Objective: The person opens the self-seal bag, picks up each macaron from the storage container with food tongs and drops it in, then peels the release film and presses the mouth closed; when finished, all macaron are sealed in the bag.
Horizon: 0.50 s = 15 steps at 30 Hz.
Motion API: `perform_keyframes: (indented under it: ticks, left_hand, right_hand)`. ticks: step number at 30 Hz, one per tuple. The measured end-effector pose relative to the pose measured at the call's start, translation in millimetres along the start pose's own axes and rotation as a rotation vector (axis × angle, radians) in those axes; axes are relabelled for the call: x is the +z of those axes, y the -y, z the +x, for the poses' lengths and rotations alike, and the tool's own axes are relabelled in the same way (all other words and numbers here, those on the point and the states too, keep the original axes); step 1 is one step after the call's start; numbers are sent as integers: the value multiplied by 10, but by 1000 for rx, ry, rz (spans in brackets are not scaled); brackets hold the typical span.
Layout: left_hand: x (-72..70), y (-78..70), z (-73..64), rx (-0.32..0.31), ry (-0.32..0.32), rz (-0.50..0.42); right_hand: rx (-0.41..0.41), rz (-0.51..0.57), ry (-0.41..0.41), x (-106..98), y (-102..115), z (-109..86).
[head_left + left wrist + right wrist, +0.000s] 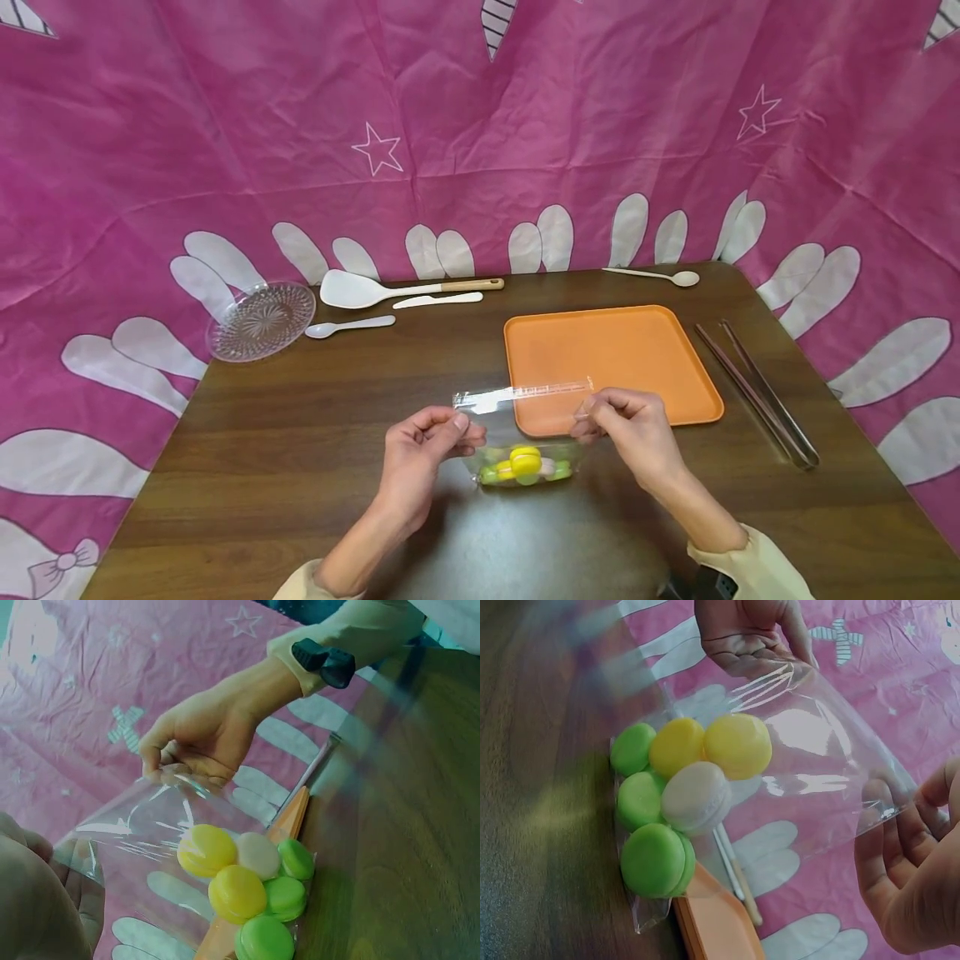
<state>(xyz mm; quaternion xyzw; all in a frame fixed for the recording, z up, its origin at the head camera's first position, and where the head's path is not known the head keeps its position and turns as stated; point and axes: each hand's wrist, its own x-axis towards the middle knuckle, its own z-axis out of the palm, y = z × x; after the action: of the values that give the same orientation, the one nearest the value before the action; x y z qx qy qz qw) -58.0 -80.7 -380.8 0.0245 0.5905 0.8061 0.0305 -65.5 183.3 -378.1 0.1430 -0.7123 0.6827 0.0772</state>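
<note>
I have the left hand angled far and rightward, its thumb and fingers pinching the left edge of a clear bag. The right hand mirrors it, angled far and leftward, pinching the right edge. The bag spans between them, macarons at its bottom, near side of the orange tray.

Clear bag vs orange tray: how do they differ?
Look: the clear bag is see-through with bright glare; the orange tray is opaque and matte.
Pose: the clear bag is pinched by the left hand and right hand; the orange tray lies flat on the table, not held.
Build: the clear bag is thin film around macaron-like pieces; the orange tray has a raised rim.
</note>
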Motion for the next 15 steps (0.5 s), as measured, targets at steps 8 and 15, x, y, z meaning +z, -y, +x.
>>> perform_keyframes:
  ticks: [8,15]
  left_hand:
    - [17,-27,-15,34,7,-3]
    - [38,-33,-29,35,-19,1]
  right_hand:
    - [91,-109,-97,62,51,-34]
    - [-575,-538,-450,294,215,42]
